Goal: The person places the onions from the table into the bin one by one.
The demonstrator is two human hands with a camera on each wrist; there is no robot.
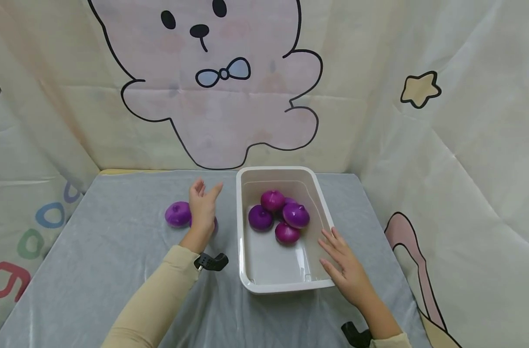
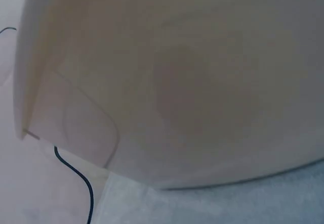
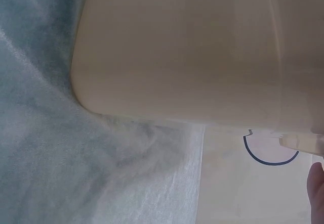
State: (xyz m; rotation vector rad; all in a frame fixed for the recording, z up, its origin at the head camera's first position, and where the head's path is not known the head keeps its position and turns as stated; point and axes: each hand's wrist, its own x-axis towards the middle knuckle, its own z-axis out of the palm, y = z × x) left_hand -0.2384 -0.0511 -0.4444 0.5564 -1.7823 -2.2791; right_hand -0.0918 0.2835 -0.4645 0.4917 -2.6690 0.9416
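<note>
A white plastic bin (image 1: 271,288) stands on the cloth-covered table with several purple onions (image 1: 296,215) inside. Left of it, another purple onion (image 1: 177,214) lies on the cloth. A further one (image 1: 215,225) is mostly hidden behind my left hand (image 1: 202,205), which hovers between these onions and the bin, thumb spread and nothing in its grasp. My right hand (image 1: 345,268) rests at the bin's right rim near the front corner, fingers extended over the edge. The bin's wall (image 2: 202,107) fills most of the left wrist view, and its outer side (image 3: 177,57) fills much of the right wrist view.
Grey-blue cloth (image 1: 95,270) covers the table. Pale printed curtains (image 1: 369,58) hang close around the back and both sides. Black straps with camera mounts (image 1: 212,262) sit on both wrists.
</note>
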